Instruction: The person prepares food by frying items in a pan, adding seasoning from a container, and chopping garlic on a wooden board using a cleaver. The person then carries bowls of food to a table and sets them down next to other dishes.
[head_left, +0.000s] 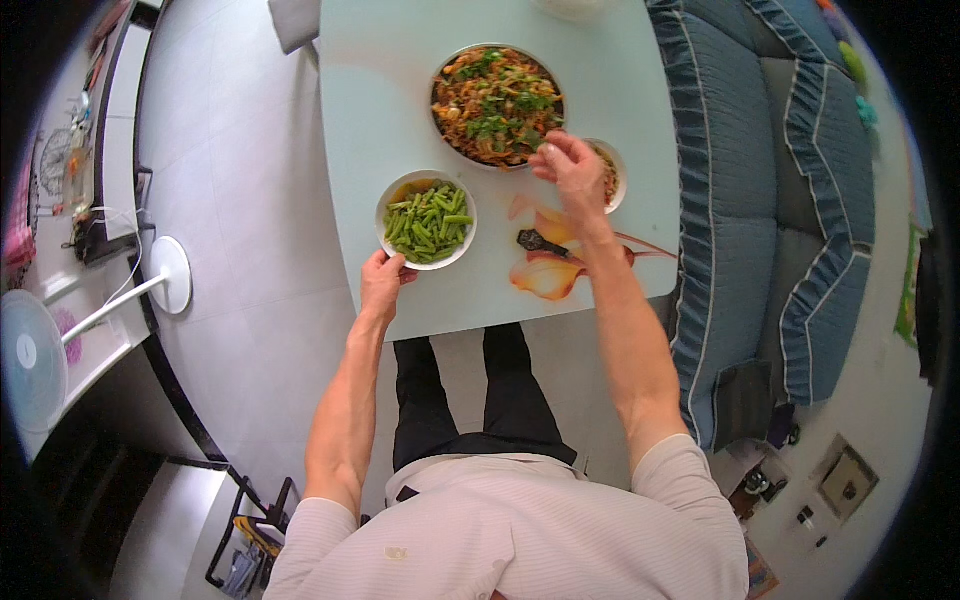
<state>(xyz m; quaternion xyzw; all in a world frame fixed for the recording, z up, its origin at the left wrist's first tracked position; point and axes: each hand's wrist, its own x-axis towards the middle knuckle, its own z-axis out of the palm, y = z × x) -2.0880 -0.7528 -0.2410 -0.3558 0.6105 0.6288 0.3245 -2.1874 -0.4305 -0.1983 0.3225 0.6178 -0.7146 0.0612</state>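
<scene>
My left hand (384, 279) grips the near rim of a white bowl of cut green beans (427, 222), which is at the table's left side. My right hand (568, 166) is at the lower right edge of a large round dish of shredded food topped with green herbs (498, 106). Its fingertips are pinched near a bit of green leaf; whether they hold it is hard to tell. Partly hidden behind that hand is a small white bowl of chopped food (616, 178). A black utensil (541, 243) lies on the flower print, partly under my right forearm.
The pale glass-topped table (375, 90) has a near edge just before my legs. A blue quilted sofa (739, 172) runs along its right side. A white standing fan (171, 276) is on the left, and a grey chair (295, 22) at the upper left. A pale container (574, 6) shows at the top.
</scene>
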